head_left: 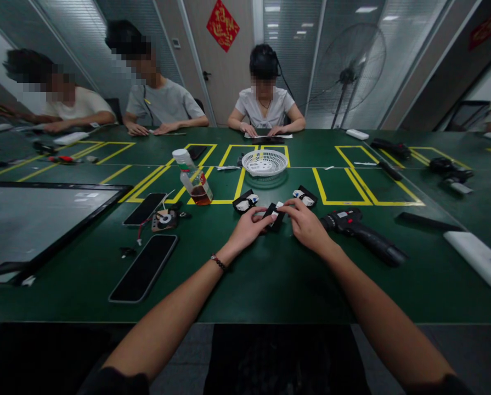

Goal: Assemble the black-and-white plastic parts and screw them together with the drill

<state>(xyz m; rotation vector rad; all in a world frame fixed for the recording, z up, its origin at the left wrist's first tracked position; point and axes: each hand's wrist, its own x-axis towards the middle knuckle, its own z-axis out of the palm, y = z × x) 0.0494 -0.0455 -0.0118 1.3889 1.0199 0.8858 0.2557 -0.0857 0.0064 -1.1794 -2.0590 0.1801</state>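
I see a small black part (275,215) on the green bench (270,274), its long axis tilted, upper end leaning right and away from me. My left hand (247,227) pinches its near left end in a closed grip; my right hand (306,224) closes fingertips on its far right end, so it spans both. Behind it, a white basket (265,162); I cannot tell its contents. Similar black parts (246,202) lie just beside, a bottle (193,178) to the left.

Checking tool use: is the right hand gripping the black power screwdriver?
No, the right hand pinches a small black part together with the left hand; the screwdriver lies untouched beside it.
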